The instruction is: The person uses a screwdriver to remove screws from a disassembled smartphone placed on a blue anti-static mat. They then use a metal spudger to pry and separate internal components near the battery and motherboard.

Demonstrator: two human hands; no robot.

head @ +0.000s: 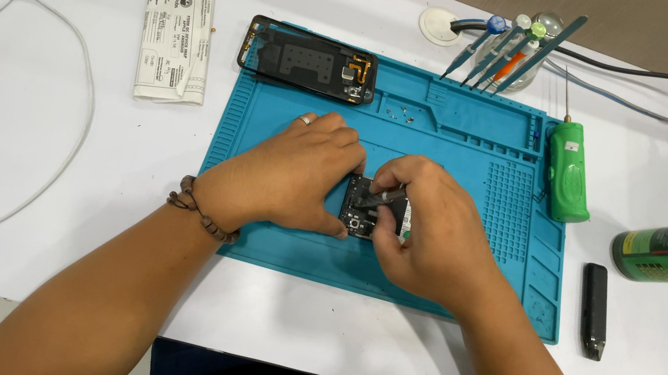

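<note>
Both hands meet at the middle of the blue mat on the white counter. The left hand clamps the opened phone by its edge; the right hand pinches thin tweezers over its boards. The phone looks light, stiff and fragile inside, best held by its rim. Its back cover lies at the mat's far corner.

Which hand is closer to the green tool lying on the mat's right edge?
Right. The right hand works mid-mat, nearer the green tool; the left hand lies farther left.
</note>
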